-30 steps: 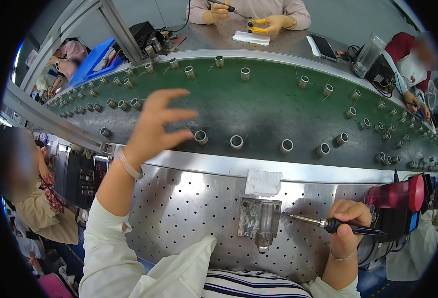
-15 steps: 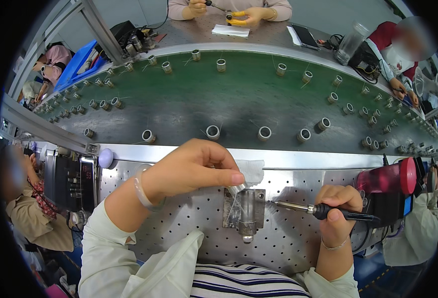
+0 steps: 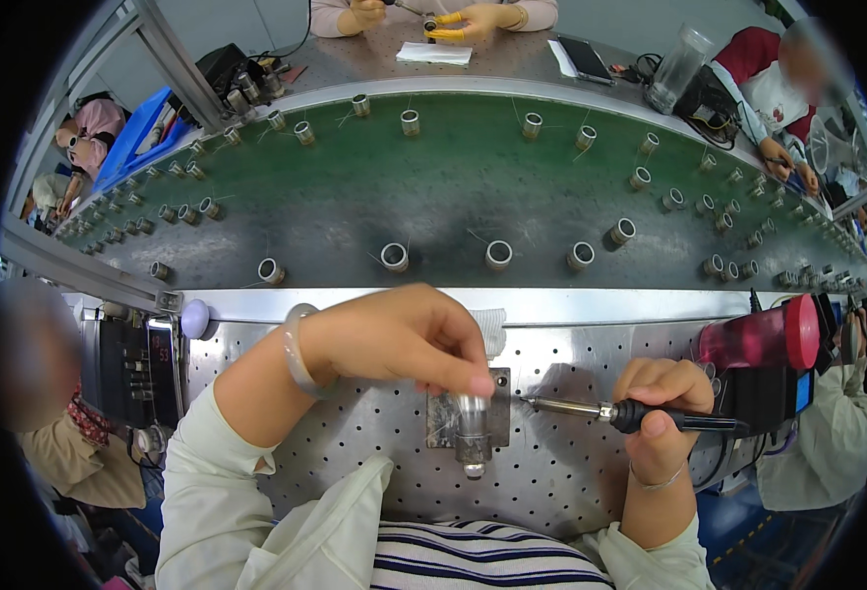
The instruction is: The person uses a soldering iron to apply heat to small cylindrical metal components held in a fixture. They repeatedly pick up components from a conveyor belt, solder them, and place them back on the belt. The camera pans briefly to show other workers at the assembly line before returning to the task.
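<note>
My left hand (image 3: 409, 339) is closed, thumb and fingers pinching a small silvery metal sleeve (image 3: 474, 403) at the upper end of a metal post (image 3: 473, 442). The sleeve lines up with the post; whether it is fully around it is hidden by my fingers. That post lies on a square metal plate (image 3: 440, 425) on the perforated bench. In my right hand (image 3: 664, 403) is a soldering iron (image 3: 640, 417) with a black handle, its tip pointing left, just short of the plate's right side. A white cloth or paper pad (image 3: 492, 332) lies behind my left fingers.
Beyond the bench runs a green conveyor belt (image 3: 433, 197) bearing many metal sleeves with thin wires. A pink-red container (image 3: 758, 334) stands at right beside a black device. A black unit with a display (image 3: 133, 364) is at left. Co-workers sit around; one opposite wears yellow finger covers.
My left hand has brought the sleeve down from a tilted hold above the post into line with it. My right hand keeps the iron in much the same place; the view has shifted slightly.
</note>
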Available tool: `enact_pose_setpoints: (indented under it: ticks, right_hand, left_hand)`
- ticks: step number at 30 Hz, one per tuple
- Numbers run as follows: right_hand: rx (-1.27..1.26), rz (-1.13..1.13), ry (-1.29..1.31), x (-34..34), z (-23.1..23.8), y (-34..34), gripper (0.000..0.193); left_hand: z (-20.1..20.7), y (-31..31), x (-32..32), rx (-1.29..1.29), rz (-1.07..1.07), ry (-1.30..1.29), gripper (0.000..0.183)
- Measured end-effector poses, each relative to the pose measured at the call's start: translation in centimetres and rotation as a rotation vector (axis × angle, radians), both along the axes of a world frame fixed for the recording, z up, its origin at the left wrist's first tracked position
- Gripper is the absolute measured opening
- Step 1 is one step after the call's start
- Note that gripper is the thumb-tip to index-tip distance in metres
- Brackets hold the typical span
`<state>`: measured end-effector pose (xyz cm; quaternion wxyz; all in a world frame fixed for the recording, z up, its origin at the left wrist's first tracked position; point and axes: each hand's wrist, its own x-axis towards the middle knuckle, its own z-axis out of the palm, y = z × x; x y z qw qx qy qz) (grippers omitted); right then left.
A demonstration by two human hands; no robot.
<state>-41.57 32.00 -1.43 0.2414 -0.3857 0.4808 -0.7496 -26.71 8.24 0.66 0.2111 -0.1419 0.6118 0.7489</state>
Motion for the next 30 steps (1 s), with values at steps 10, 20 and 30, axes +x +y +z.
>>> enact_pose_setpoints:
  ticks: [10,20,30]
  right_hand:
    - [-0.014,-0.032,-0.006,-0.4,-0.3,0.2,0.032]
    - [0.012,-0.003,-0.016,-0.7,-0.3,0.3,0.033]
    - [0.014,-0.01,-0.006,-0.7,-0.4,0.2,0.033]
  left_hand:
    - [-1.3,1.5,1.7,-0.648,0.604,0.502,0.028]
    - [-0.2,4.1,2.7,-1.208,0.225,0.865,0.048]
    - [-2.6,2.0,2.2,-0.256,0.298,0.681,0.027]
